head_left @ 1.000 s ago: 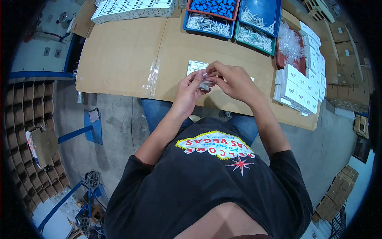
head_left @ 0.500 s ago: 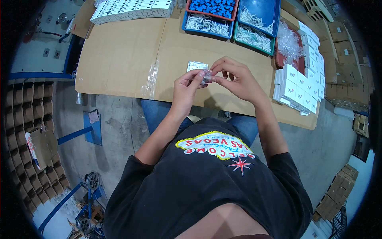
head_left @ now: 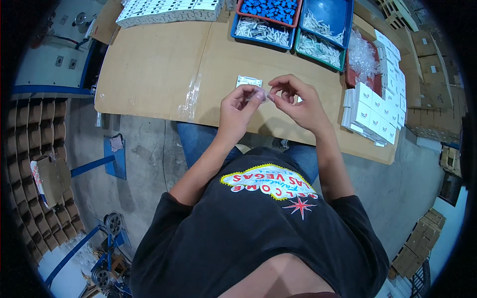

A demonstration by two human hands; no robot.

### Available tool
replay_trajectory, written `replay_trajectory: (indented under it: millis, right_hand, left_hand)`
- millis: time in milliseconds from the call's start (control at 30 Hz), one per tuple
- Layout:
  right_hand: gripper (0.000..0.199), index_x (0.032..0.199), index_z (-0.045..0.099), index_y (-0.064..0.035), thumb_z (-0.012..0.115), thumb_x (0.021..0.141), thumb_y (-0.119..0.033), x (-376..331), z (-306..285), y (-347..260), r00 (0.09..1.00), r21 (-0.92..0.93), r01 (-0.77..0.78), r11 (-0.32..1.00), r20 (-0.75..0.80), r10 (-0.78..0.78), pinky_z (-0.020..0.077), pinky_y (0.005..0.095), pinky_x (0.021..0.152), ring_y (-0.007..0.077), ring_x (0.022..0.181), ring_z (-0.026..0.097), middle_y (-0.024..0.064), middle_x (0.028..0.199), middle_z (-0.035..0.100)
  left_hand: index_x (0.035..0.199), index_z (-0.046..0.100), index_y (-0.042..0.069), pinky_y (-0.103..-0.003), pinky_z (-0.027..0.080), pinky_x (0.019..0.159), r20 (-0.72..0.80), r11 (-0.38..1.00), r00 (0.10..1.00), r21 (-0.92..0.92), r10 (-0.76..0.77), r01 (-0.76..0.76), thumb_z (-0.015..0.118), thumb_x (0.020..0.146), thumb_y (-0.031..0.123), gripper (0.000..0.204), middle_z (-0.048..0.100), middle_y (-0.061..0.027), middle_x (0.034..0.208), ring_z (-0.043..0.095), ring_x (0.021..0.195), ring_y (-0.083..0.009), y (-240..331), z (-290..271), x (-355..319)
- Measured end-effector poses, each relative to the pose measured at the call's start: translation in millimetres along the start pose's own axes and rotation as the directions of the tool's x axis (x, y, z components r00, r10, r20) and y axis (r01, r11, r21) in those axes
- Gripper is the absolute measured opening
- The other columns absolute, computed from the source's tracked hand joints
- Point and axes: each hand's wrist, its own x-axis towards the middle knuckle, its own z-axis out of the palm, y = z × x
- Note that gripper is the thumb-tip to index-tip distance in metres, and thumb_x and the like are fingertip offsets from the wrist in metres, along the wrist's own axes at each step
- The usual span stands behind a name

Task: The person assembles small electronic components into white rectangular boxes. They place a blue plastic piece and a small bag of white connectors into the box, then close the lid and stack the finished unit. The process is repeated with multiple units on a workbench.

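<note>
Over the near part of a cardboard-covered table, both hands meet at a small clear plastic bag (head_left: 263,94). My left hand (head_left: 240,107) pinches it between thumb and fingers. My right hand (head_left: 300,103) grips its right edge with thumb and fingertip, the other fingers curled. Whether anything is inside the bag is too small to tell. Just beyond my left fingers, a white printed piece (head_left: 249,81) lies flat on the table, partly hidden by that hand.
A red tray (head_left: 268,21) of blue pieces, a blue tray (head_left: 259,43) and a green tray (head_left: 318,60) of white plugs stand at the back. A red tray (head_left: 350,75) holds clear plastic bags. White boxes (head_left: 370,111) are stacked right; more boxes (head_left: 169,12) sit far left.
My right hand has drawn slightly away to the right, and the plastic now stretches between the hands. The left fingers have closed further over the bag.
</note>
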Motion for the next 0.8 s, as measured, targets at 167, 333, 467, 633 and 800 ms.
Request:
replay_trajectory:
  millis: [167, 333, 467, 633, 800]
  right_hand:
    - [0.022, 0.11, 0.07, -0.0026, 0.076, 0.09, -0.007, -12.4, 12.9, 13.2, 0.989, 0.245, -0.078, 0.966, -0.105, 0.107, 0.0464, 0.0226, 0.068, 0.0045, 0.079, 0.06, 0.001, 0.097, 0.072]
    - [0.018, 0.109, 0.068, -0.0015, 0.074, 0.093, -0.007, -25.8, 29.3, 24.4, 0.966, 0.396, -0.145, 0.907, -0.143, 0.217, 0.0478, 0.0221, 0.073, 0.0048, 0.084, 0.062, -0.0001, 0.094, 0.069]
    - [0.014, 0.106, 0.067, -0.0009, 0.073, 0.093, -0.004, -26.7, 34.1, 24.8, 0.953, 0.466, -0.115, 0.877, -0.197, 0.23, 0.0479, 0.022, 0.075, 0.0047, 0.084, 0.062, -0.0003, 0.093, 0.068]
    - [0.012, 0.105, 0.067, -0.0002, 0.071, 0.094, -0.003, -25.5, 36.0, 26.6, 0.956, 0.496, -0.138, 0.857, -0.158, 0.246, 0.049, 0.0229, 0.075, 0.0052, 0.086, 0.062, 0.0002, 0.094, 0.068]
    - [0.011, 0.104, 0.066, -0.0002, 0.07, 0.094, -0.003, -25.5, 42.4, 28.4, 0.959, 0.515, -0.087, 0.853, -0.188, 0.212, 0.05, 0.0231, 0.076, 0.0054, 0.086, 0.062, 0.0002, 0.094, 0.068]
  left_hand:
    - [0.109, 0.067, -0.001, -0.028, 0.055, 0.082, -0.086, 1.0, 0.996, -0.014, 0.019, -0.02, 0.067, 0.102, 0.014, 0.017, 0.071, -0.0057, 0.1, 0.069, 0.091, -0.0123, 4.0, 4.1, -3.9]
    - [0.109, 0.067, -0.001, -0.028, 0.056, 0.082, -0.083, 0.999, 0.996, -0.014, 0.044, -0.046, 0.067, 0.102, 0.015, 0.017, 0.071, -0.0061, 0.097, 0.07, 0.087, -0.013, 2.4, 8.3, -4.8]
    - [0.11, 0.067, -0.001, -0.027, 0.054, 0.086, -0.057, 1.0, 0.998, -0.023, 0.005, -0.006, 0.066, 0.103, 0.014, 0.016, 0.072, -0.0055, 0.101, 0.067, 0.093, -0.0113, 1.4, 8.9, -7.2]
    - [0.11, 0.067, -0.001, -0.026, 0.054, 0.085, -0.075, 1.0, 0.997, 0.025, 0.017, -0.016, 0.067, 0.102, 0.014, 0.017, 0.073, -0.0067, 0.102, 0.068, 0.093, -0.0112, -5.1, 6.2, -7.9]
    - [0.11, 0.067, -0.001, -0.026, 0.053, 0.086, -0.078, 0.999, 0.996, 0.005, 0.032, -0.032, 0.067, 0.102, 0.014, 0.017, 0.072, -0.0061, 0.102, 0.067, 0.095, -0.0108, -5.1, 5.9, -8.1]
